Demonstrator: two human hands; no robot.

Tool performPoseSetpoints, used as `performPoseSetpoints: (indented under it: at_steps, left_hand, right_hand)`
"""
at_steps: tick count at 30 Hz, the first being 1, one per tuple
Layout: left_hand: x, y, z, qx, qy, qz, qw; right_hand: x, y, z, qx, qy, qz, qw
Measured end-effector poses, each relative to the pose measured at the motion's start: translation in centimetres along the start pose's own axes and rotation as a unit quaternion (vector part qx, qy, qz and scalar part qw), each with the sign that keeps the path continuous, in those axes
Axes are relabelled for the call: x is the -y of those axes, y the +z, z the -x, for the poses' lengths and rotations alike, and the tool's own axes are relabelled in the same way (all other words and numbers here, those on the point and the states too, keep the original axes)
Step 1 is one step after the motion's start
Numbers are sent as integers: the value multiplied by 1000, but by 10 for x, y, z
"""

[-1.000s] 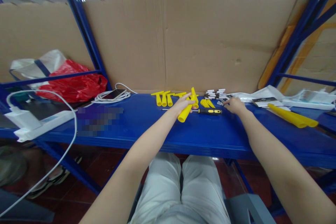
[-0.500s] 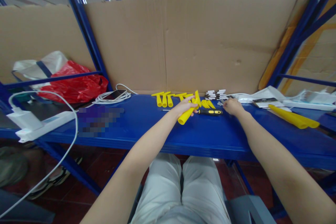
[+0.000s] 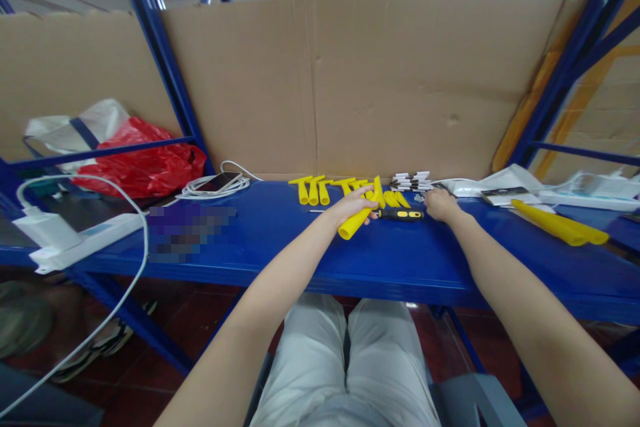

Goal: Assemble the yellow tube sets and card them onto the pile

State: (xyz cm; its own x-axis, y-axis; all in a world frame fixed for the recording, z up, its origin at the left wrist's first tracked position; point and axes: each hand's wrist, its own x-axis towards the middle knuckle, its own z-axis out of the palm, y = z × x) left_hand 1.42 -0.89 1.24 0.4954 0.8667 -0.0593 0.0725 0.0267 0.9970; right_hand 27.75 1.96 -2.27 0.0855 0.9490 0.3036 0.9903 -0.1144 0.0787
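My left hand (image 3: 356, 205) is closed around the tubular handle of a yellow T-shaped tool (image 3: 354, 224), its open end tilted toward me. Over the back part of the blue table, my right hand (image 3: 441, 204) has its fingers drawn together beside some small silver pieces (image 3: 419, 199). What those fingers hold, if anything, is hidden. A black-and-yellow screwdriver (image 3: 401, 214) lies between the hands, its shaft running left behind my left hand. Several flat yellow pieces (image 3: 396, 199) rest just behind the screwdriver. More yellow T-shaped tools (image 3: 313, 192) are lined up near the cardboard.
Black-and-white strips (image 3: 411, 181) lie at the back. Two yellow tubes (image 3: 555, 223) and white packaging (image 3: 510, 180) are on the right. Leftward are a phone (image 3: 219, 181), coiled cable, power strip (image 3: 107, 233) and red bag (image 3: 150, 157). A cardboard wall (image 3: 400, 80) bounds the table's back.
My right hand has shifted very slightly left beside the small silver pieces. My left hand keeps its hold on the yellow tool, almost in the same place.
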Motion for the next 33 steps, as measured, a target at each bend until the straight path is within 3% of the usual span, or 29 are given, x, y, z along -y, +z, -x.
performPoseSetpoints:
  at_steps: [4, 10, 14, 24, 33]
  left_hand:
    - [1, -1, -1, 10, 4, -4, 1000]
    - [5, -4, -5, 63, 29, -9, 998]
    - [7, -4, -6, 88, 46, -12, 995]
    - [4, -2, -4, 81, 43, -20, 996]
    - [8, -5, -7, 97, 48, -18, 994]
  right_hand:
    - [5, -5, -6, -97, -44, -128, 986]
    - [42, -20, -1, -228, -199, -307, 902]
    - [60, -25, 6, -233, -247, -339, 878]
    - [66, -30, 14, -223, -260, -381, 859]
    - [68, -20, 10, -218, -211, -435, 848]
